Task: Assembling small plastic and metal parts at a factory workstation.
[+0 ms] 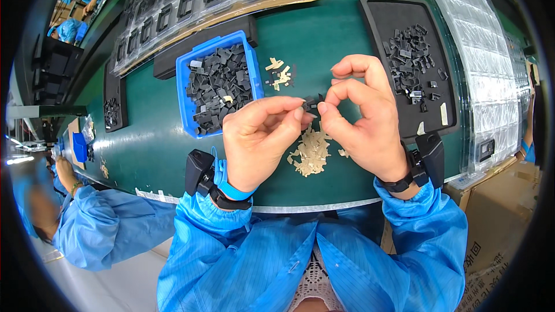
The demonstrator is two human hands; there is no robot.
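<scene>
While both hands meet over the green bench (341, 29) in the head view, the left hand's (257, 136) thumb and index finger pinch a small black part (313, 102). The right hand (367, 121) has its fingers curled at the part's other side; whether they grip anything cannot be told. Just below lies a heap of beige scraps (312, 155). Left of these, a blue bin (183, 89) holds similar black pieces (219, 84); a black tray (402, 11) with more parts lies to the right.

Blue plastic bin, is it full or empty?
Mostly full: small black parts lie heaped across the blue plastic bin, hiding its bottom.
</scene>
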